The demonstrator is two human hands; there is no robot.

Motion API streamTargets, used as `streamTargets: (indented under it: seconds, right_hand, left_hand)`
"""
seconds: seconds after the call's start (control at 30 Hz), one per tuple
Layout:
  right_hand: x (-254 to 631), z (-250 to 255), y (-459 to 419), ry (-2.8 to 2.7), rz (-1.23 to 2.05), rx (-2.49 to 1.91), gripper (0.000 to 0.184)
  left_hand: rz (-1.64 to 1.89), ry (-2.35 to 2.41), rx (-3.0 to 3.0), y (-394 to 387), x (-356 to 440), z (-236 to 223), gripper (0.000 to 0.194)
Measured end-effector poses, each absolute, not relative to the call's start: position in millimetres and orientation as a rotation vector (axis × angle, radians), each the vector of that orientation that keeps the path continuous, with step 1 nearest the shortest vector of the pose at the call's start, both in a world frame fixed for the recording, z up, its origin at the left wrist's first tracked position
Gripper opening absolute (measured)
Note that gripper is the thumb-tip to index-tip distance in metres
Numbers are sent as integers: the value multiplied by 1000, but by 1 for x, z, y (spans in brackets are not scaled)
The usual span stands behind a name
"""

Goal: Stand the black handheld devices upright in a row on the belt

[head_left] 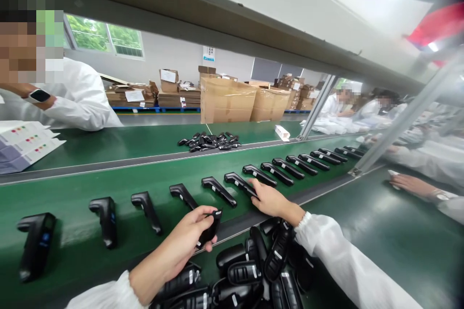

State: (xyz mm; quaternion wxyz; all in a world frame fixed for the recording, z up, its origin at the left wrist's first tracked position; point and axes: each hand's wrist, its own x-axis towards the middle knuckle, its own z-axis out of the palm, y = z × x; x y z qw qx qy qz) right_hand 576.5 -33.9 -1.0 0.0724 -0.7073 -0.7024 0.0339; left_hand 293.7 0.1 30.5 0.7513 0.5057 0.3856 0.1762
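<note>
My left hand (197,227) is closed around a small black plastic piece (212,229) with white marks at its ends, held just above the near edge of the green belt. My right hand (271,199) has its fingers on the lower end of a black pistol-shaped handheld device (237,182) lying on the belt; part of its grip is hidden by the fingers. Below both hands lies a heap of black plastic pieces (244,270), several with white labels. To the left of that device, another pistol-shaped device (219,190) rests on the belt.
A row of similar devices runs along the green belt (72,231). Behind it sit a pile of small black parts (210,141), a white box (282,133) and stacked cartons (25,147). A metal post (319,104) and overhead shelf (232,9) frame the view. Co-workers sit left and right.
</note>
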Motion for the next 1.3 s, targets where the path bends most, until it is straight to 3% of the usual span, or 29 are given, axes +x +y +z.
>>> streamTargets:
  seconds: [0.13,0.3,0.37,0.5,0.6,0.73,0.9,1.1,1.3]
  right_hand:
    - [573,-3,-6,-2247,-80,-2391,49]
    - [556,14,6,-2040,-148,-2381,54]
    - [543,24,-9,-1811,91,-2164,54]
    - [504,32,-42,-1406,881,-1395,43]
    - [494,33,-49,-1021,981,-1147,39]
    - [536,25,-40,-1037,894,-1275,42]
    - [586,-1,-28,-1685,453,-1744,25]
    - [584,-1,-19,-2268,54,-2096,54]
    - [583,-1,-1,-2239,-92,-2427,42]
  left_hand:
    - [505,845,985,4,302,26,28]
    - [727,825,836,6,319,24,18]
    - [747,807,825,5,324,27,16]
    - [756,731,809,1,343,30,18]
    - [742,714,812,-2,355,28,20]
    - [746,749,794,0,347,25,21]
    - [740,778,834,0,325,28,39]
    - [771,772,929,-2,322,33,46]
    - [772,942,983,2,315,33,37]
